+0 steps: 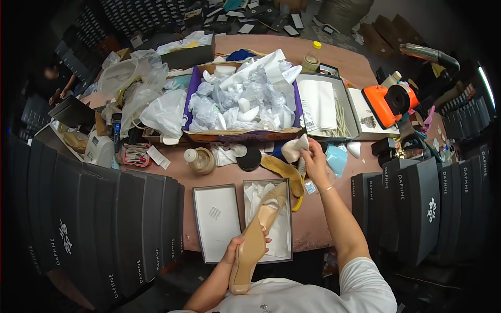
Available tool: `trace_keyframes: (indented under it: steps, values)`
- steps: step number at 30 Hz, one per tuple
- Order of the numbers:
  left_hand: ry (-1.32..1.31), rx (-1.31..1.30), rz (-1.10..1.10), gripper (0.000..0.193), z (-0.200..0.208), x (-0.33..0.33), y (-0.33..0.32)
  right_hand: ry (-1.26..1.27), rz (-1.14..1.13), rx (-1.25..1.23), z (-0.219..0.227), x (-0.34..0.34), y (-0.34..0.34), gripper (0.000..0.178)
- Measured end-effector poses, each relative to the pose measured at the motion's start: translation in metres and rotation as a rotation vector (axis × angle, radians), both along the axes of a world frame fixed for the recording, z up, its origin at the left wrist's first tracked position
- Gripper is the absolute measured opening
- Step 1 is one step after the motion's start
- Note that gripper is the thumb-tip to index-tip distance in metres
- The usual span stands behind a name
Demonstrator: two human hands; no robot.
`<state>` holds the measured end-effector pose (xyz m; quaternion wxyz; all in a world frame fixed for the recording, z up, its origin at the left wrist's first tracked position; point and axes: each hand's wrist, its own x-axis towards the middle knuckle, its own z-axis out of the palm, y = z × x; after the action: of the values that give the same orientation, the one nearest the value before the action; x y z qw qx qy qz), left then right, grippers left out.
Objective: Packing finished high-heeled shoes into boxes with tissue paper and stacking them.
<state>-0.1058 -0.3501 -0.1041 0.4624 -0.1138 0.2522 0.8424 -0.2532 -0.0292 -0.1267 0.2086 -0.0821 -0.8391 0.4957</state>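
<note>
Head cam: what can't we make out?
All in the head view:
Left hand: palm hidden behind the beige footwear.
Pale piece in the right hand: far side, turned from camera.
Purple box: floor buried under white pieces.
Person's torso: cut off by the lower edge.

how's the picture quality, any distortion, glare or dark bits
Head view: the far edge of the table looks curved, corners fall to black, a light tube glares white at right; the left hand and right hand look fairly sharp.

Reddish-brown table (318, 221), purple-edged box (191, 101), jar (201, 163), black disc (249, 158)
</note>
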Motion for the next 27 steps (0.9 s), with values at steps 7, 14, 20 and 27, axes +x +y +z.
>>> trace_keyframes:
  steps: [7, 14, 20, 27]
  values:
    - [0.147, 0.183, 0.158, 0.087, 0.047, -0.017, 0.014, -0.055, 0.142, -0.970, 0.052, 0.130, -0.097, 0.033]
    - [0.180, 0.084, 0.152, 0.090, 0.057, 0.016, -0.057, -0.420, 0.650, -0.997, 0.055, 0.202, -0.129, 0.047]
    - [0.349, -0.087, -0.150, 0.084, 0.059, 0.038, -0.099, -0.877, 0.965, -0.638, 0.068, 0.170, -0.160, 0.055]
    - [0.160, -0.052, 0.207, 0.072, 0.045, 0.037, -0.103, -0.783, 0.622, -0.845, 0.076, 0.193, -0.183, 0.035]
